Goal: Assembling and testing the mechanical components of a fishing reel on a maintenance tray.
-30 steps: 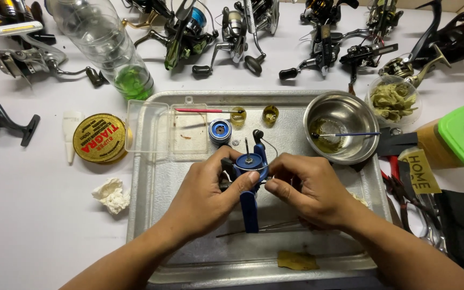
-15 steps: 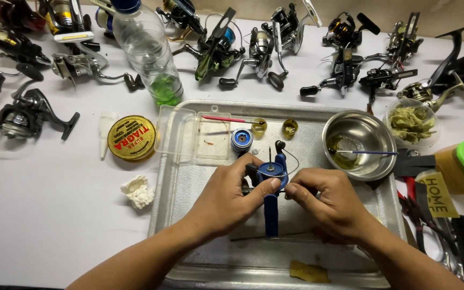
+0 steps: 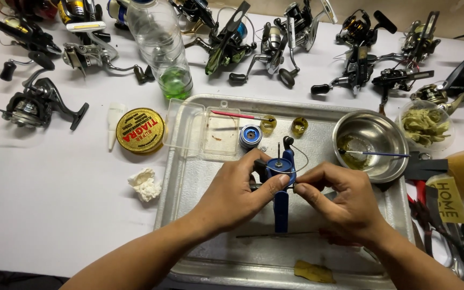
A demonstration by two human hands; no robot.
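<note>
Both hands grip a blue fishing reel body point(image 3: 281, 182) with a thin wire bail over a shallow metal tray point(image 3: 189, 177) on the white table point(image 3: 55, 188): left hand point(image 3: 237, 196) clasps its side, right hand point(image 3: 345, 201) pinches its edge (steel bowl point(image 3: 371, 142) just beyond).

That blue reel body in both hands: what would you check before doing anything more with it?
1. Blue reel body held by both hands: left hand and right hand on it: ok.
2. Work over the metal tray: ok.
3. Blue spool loose on the tray, within reach: ok.
4. Steel bowl upright, brush resting in it: ok.
5. Thin wire bail seated properly: cannot tell.
</note>
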